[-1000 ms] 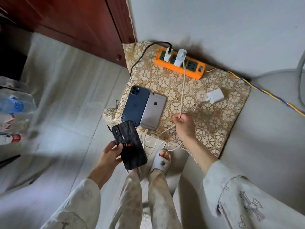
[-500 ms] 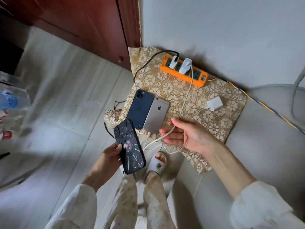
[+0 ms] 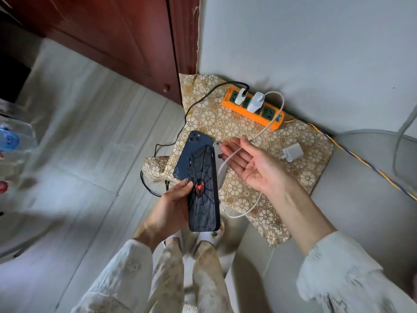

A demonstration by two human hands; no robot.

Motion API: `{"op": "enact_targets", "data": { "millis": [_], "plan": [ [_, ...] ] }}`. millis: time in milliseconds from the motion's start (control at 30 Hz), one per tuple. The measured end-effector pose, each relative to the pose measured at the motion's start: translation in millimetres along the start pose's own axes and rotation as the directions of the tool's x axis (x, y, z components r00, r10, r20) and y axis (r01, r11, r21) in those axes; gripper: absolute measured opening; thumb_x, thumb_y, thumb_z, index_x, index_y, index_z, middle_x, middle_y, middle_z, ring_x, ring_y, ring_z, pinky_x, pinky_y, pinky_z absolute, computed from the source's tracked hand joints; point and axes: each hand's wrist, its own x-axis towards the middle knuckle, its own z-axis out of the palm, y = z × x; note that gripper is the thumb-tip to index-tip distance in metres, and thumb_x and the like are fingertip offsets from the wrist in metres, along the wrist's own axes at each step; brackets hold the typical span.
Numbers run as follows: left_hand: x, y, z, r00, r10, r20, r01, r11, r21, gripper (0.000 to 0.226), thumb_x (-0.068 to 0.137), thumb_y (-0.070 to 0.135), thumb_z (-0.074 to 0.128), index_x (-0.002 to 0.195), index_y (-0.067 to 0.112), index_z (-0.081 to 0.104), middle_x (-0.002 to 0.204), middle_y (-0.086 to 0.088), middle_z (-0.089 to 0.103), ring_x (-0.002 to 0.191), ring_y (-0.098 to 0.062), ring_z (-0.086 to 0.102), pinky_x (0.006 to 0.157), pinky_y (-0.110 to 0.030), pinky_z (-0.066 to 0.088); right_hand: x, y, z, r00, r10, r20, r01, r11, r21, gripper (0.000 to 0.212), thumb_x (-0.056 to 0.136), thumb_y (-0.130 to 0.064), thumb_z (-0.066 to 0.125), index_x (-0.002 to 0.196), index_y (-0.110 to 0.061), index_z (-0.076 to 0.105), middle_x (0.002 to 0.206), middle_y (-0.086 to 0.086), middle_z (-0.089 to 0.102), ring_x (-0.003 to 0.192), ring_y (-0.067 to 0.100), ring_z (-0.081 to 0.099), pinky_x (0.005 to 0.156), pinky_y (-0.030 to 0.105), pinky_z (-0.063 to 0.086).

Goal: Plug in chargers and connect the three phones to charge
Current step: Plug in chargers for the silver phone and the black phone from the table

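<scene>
The right hand (image 3: 255,168), which a second ago pressed fingers-down on the patterned cloth (image 3: 237,132) pinching the white cable (image 3: 266,127), is now lifted off it and turned palm-up, fingers spread, with the cable draped loosely across them. The left hand (image 3: 173,206) has brought the spider-web phone (image 3: 203,188) up and closer to the right hand's fingertips; its top end now overlaps the blue phone (image 3: 191,152) and hides most of the silver phone (image 3: 217,146) beyond it.
</scene>
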Motion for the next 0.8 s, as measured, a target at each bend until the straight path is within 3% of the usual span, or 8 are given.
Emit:
{"op": "enact_targets", "data": {
  "millis": [100, 167, 233, 333, 433, 633, 700, 800],
  "plan": [
    [0, 4, -3, 1.0, 0.0, -0.002, 0.0, 1.0, 0.009, 0.033, 0.079, 0.02, 0.043, 0.103, 0.004, 0.059, 0.098, -0.021, 0.065, 0.093, -0.034, 0.062, 0.084, -0.041, 0.053, 6, 2, 0, 0.99, -0.046, -0.135, 0.02, 0.981, -0.194, 0.021, 0.085, -0.023, 0.059, 0.074, -0.01, 0.071, 0.086, 0.006, 0.068, 0.08, 0.019, 0.062, 0.076, 0.031, 0.052],
    [0, 4, -7, 1.0, 0.014, -0.021, -0.013, 0.999, 0.038, 0.03, 0.081, 0.019, 0.042, 0.104, 0.007, 0.057, 0.092, -0.013, 0.068, 0.087, -0.027, 0.066, 0.075, -0.034, 0.058, 8, 4, 0, 0.979, -0.086, -0.186, 0.025, 0.951, -0.308, 0.02, 0.083, -0.025, 0.06, 0.073, -0.012, 0.072, 0.081, 0.003, 0.061, 0.069, 0.014, 0.053, 0.063, 0.024, 0.047],
    [-2, 4, -16, 0.997, 0.03, -0.069, -0.027, 0.998, 0.049, 0.027, 0.088, 0.016, 0.037, 0.105, 0.007, 0.057, 0.088, -0.007, 0.07, 0.08, -0.019, 0.068, 0.069, -0.029, 0.058, 9, 1, -1, 0.972, -0.107, -0.21, 0.05, 0.964, -0.261, 0.018, 0.084, -0.022, 0.059, 0.08, -0.007, 0.069, 0.077, 0.005, 0.058, 0.061, 0.012, 0.052, 0.052, 0.021, 0.048],
    [-10, 9, -38, 0.983, 0.047, -0.176, -0.032, 0.996, 0.084, 0.026, 0.092, 0.016, 0.033, 0.105, 0.004, 0.052, 0.094, -0.013, 0.059, 0.084, -0.024, 0.06, 0.078, -0.037, 0.052, 11, -10, -4, 0.953, -0.133, -0.274, 0.104, 0.988, -0.118, 0.016, 0.084, -0.016, 0.06, 0.079, -0.002, 0.066, 0.082, 0.009, 0.06, 0.066, 0.015, 0.057, 0.054, 0.019, 0.054],
    [-24, 26, -63, 0.948, 0.128, -0.29, -0.081, 0.983, 0.167, 0.021, 0.092, 0.013, 0.035, 0.089, 0.008, 0.055, 0.076, -0.003, 0.063, 0.07, -0.014, 0.062, 0.067, -0.025, 0.055, 17, -16, -3, 0.923, -0.205, -0.326, 0.177, 0.978, -0.114, 0.014, 0.084, -0.014, 0.061, 0.077, -0.002, 0.066, 0.082, 0.01, 0.062, 0.066, 0.016, 0.059, 0.054, 0.02, 0.056],
    [-32, 73, -91, 0.785, 0.371, -0.496, -0.052, 0.838, 0.544, 0.016, 0.095, 0.018, 0.04, 0.094, 0.017, 0.056, 0.092, -0.005, 0.059, 0.084, -0.021, 0.057, 0.068, -0.034, 0.049, 32, -2, 8, 0.916, -0.203, -0.347, 0.169, 0.977, -0.126, 0.01, 0.081, -0.012, 0.065, 0.082, -0.002, 0.066, 0.081, 0.011, 0.061, 0.064, 0.018, 0.059, 0.047, 0.019, 0.054],
    [-28, 84, -89, 0.724, 0.474, -0.501, -0.076, 0.777, 0.625, 0.011, 0.096, 0.018, 0.04, 0.097, 0.016, 0.051, 0.091, -0.004, 0.056, 0.084, -0.019, 0.054, 0.069, -0.034, 0.047, 39, 4, 12, 0.929, -0.158, -0.336, 0.149, 0.987, -0.054, 0.012, 0.083, -0.012, 0.063, 0.087, -0.001, 0.065, 0.087, 0.012, 0.061, 0.07, 0.019, 0.061, 0.053, 0.021, 0.056],
    [-20, 97, -87, 0.681, 0.571, -0.459, -0.108, 0.698, 0.708, 0.008, 0.096, 0.014, 0.038, 0.102, 0.013, 0.043, 0.087, 0.002, 0.054, 0.076, -0.011, 0.052, 0.064, -0.032, 0.046, 53, 10, 18, 0.952, -0.102, -0.29, 0.14, 0.983, 0.115, 0.013, 0.085, -0.005, 0.059, 0.096, 0.003, 0.059, 0.101, 0.018, 0.06, 0.087, 0.026, 0.062, 0.076, 0.032, 0.057]
  ]
}}
